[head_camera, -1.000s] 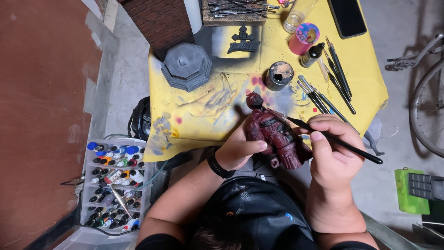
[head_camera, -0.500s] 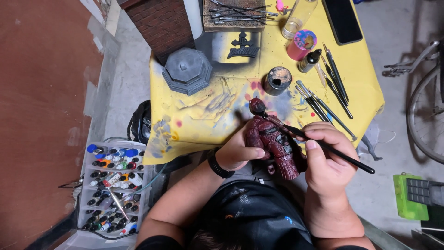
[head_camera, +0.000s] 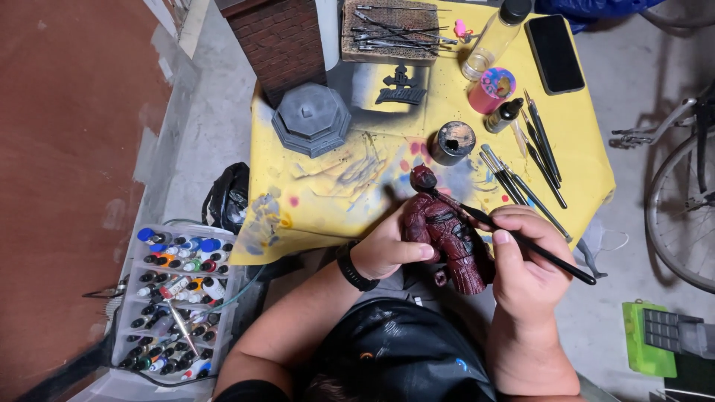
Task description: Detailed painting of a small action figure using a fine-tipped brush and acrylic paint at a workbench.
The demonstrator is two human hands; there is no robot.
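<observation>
A dark red figurine (head_camera: pixel 449 232) is held over the near edge of a table with a paint-stained yellow cover (head_camera: pixel 328 186). My left hand (head_camera: pixel 387 249) grips the figurine's side, thumb across its torso. In my right hand (head_camera: pixel 525 257) is a thin black paintbrush (head_camera: pixel 521 240), its tip touching the figurine just below the head. The figurine's lower part is hidden behind my hands.
On the table stand a grey octagonal base (head_camera: pixel 311 119), a dark paint jar (head_camera: pixel 453 141), a pink cup (head_camera: pixel 491 89), a clear bottle (head_camera: pixel 495 37), a black phone (head_camera: pixel 555 53) and several loose brushes (head_camera: pixel 532 160). A tray of paint bottles (head_camera: pixel 175 298) is at left; a bicycle wheel (head_camera: pixel 681 208) at right.
The figurine and both hands have shifted slightly down and toward me. The brush tip has stayed near the figurine's neck.
</observation>
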